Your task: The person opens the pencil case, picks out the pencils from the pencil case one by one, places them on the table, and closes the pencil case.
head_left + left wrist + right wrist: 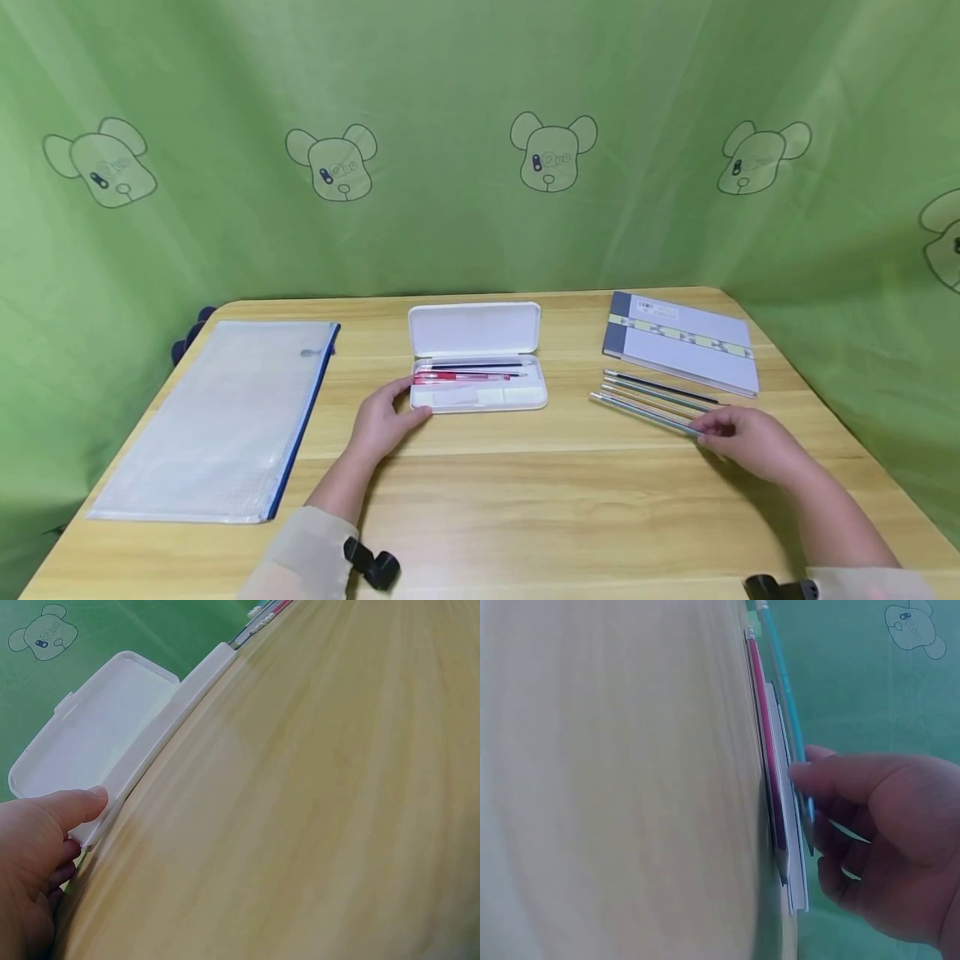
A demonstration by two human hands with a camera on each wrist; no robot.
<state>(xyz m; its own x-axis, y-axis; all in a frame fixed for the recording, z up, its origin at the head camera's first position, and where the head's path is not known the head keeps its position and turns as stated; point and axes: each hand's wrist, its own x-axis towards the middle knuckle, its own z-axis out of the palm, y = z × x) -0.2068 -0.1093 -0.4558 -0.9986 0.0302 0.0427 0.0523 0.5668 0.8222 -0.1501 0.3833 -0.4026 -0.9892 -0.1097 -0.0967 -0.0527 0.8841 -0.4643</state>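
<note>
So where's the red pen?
In the head view, the red pen lies inside the open white pencil case, near the picture's middle, just right of the left hand gripping the case's left end.

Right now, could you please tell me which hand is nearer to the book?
Right. The right hand is just in front of the book, pinching a pencil; the left hand is farther off to its left, gripping the open pencil case.

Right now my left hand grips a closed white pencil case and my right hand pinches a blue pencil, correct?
Not quite: the white pencil case is open, its lid raised, as the head view shows. Your left hand does grip it, and your right hand does pinch a blue pencil.
</note>
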